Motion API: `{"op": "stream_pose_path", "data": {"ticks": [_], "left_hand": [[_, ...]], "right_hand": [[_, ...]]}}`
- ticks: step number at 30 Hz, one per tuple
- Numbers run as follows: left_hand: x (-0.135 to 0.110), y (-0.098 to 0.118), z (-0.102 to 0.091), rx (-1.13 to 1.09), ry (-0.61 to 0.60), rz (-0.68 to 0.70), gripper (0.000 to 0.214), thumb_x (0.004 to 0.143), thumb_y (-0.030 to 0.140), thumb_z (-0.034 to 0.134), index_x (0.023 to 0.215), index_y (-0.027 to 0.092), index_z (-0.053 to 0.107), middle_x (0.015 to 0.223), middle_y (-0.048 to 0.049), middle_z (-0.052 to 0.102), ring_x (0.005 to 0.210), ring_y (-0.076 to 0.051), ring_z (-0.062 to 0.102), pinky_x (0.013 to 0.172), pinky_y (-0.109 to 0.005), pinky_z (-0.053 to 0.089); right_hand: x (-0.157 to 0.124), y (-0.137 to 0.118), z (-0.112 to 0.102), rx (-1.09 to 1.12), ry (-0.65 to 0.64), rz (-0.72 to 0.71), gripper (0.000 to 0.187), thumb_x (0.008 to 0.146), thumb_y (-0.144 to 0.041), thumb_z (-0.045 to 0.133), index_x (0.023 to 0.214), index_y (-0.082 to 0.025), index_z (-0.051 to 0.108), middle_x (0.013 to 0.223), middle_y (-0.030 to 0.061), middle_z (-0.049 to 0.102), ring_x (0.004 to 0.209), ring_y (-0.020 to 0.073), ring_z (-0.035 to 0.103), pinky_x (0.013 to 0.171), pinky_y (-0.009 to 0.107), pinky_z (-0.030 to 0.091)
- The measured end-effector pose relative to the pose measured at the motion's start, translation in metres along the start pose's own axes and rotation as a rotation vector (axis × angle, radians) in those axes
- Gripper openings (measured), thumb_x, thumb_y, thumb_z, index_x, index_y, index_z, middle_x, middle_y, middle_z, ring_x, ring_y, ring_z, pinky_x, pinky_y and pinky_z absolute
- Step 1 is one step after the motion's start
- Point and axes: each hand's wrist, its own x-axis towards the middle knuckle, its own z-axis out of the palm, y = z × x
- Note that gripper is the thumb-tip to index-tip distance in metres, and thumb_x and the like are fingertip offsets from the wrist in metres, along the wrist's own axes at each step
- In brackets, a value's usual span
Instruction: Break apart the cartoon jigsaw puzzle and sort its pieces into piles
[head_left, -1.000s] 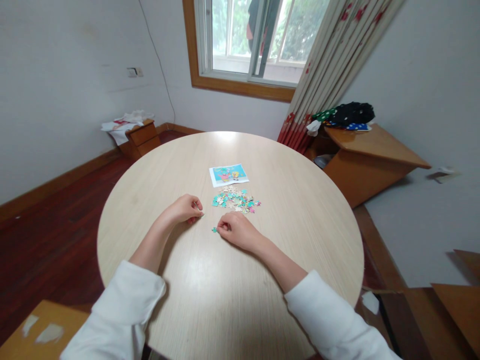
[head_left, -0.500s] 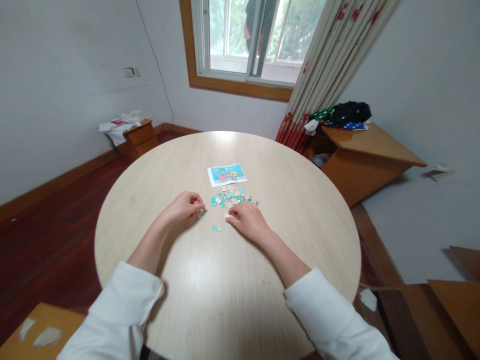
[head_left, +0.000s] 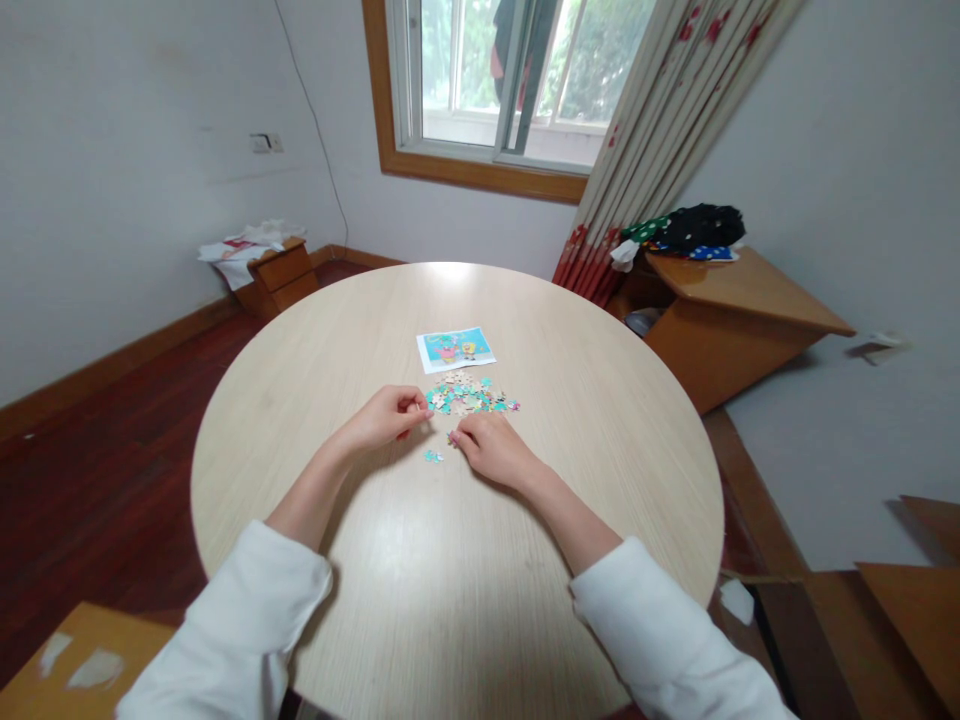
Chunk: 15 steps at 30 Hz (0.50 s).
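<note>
In a white-walled room with a dark red floor (head_left: 112, 480), a round, pale, wood-grained surface (head_left: 337, 340). Beyond it, a wood-framed window (head_left: 465, 75) with a cream, red-flowered curtain (head_left: 637, 150) at its right side. To the left, a small drawer unit (head_left: 285, 275) topped with white material; to the right, a wooden cabinet (head_left: 739, 330) under dark and spotted cloth (head_left: 697, 228).

On the surface, a loose pile of puzzle pieces (head_left: 469, 395), some teal, some pale; just behind it, a printed picture sheet (head_left: 456, 350). Nearer the body, apart from the pile, a teal-and-white puzzle bit (head_left: 433, 456).

Both hands in near the pile, below turned-up white sleeves (head_left: 251, 600). Left hand (head_left: 390, 415): at the pile's left edge, fingers curled toward the thumb; cannot tell whether around anything. Right hand (head_left: 491, 445): back upward, pointing inward, pinching a small multicoloured piece (head_left: 452, 438) between thumb and fingertips.
</note>
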Motion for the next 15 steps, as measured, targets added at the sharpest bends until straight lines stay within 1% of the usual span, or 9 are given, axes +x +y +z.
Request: {"op": "stream_pose_path", "data": {"ticks": [2,6,9,11,12,15], "left_hand": [[0.000,0.000,0.000,0.004,0.005,0.001,0.027,0.075,0.041,0.059,0.066,0.017,0.053,0.045,0.0047,0.045,0.042,-0.008,0.040,0.045,-0.020,0.028],[0.000,-0.001,0.001,0.005,0.016,-0.003,0.025,0.075,0.040,0.059,0.067,0.017,0.054,0.045,0.0047,0.045,0.042,-0.008,0.040,0.045,-0.020,0.029],[0.002,-0.002,0.001,-0.009,0.063,-0.006,0.024,0.074,0.039,0.059,0.067,0.017,0.054,0.045,0.0052,0.045,0.041,-0.008,0.040,0.044,-0.020,0.029],[0.004,-0.003,-0.001,-0.018,0.143,-0.006,0.024,0.072,0.039,0.060,0.065,0.017,0.054,0.045,0.0057,0.044,0.040,-0.008,0.040,0.043,-0.020,0.028],[0.005,-0.003,-0.002,-0.021,0.204,-0.007,0.024,0.071,0.039,0.061,0.064,0.017,0.054,0.045,0.0060,0.043,0.040,-0.008,0.039,0.043,-0.021,0.028],[0.007,-0.005,-0.009,-0.041,0.433,-0.014,0.023,0.069,0.038,0.061,0.063,0.017,0.054,0.046,0.0063,0.042,0.042,-0.007,0.038,0.044,-0.021,0.027]], "right_hand": [[0.000,0.000,0.000,-0.043,-0.013,-0.003,0.027,0.091,-0.023,0.051,0.070,-0.017,0.067,0.077,0.0069,0.070,0.076,0.0171,0.060,0.070,0.029,0.033],[0.001,0.001,0.002,-0.093,-0.012,0.038,0.030,0.089,-0.030,0.055,0.063,-0.018,0.065,0.071,0.0066,0.069,0.072,0.0180,0.060,0.067,0.029,0.032],[0.002,0.001,0.002,-0.095,-0.016,0.056,0.030,0.087,-0.030,0.057,0.060,-0.018,0.063,0.068,0.0061,0.068,0.070,0.0179,0.059,0.066,0.029,0.032],[0.002,0.000,0.000,-0.074,-0.002,0.058,0.030,0.088,-0.028,0.055,0.061,-0.018,0.062,0.069,0.0059,0.067,0.070,0.0171,0.058,0.066,0.028,0.032],[0.001,0.000,-0.001,-0.052,0.011,0.061,0.028,0.088,-0.027,0.054,0.063,-0.018,0.061,0.070,0.0055,0.067,0.069,0.0163,0.058,0.066,0.028,0.032],[-0.003,0.000,-0.005,0.058,0.036,0.071,0.013,0.086,-0.025,0.058,0.077,-0.017,0.061,0.077,0.0036,0.066,0.070,0.0144,0.056,0.064,0.025,0.033]]}}
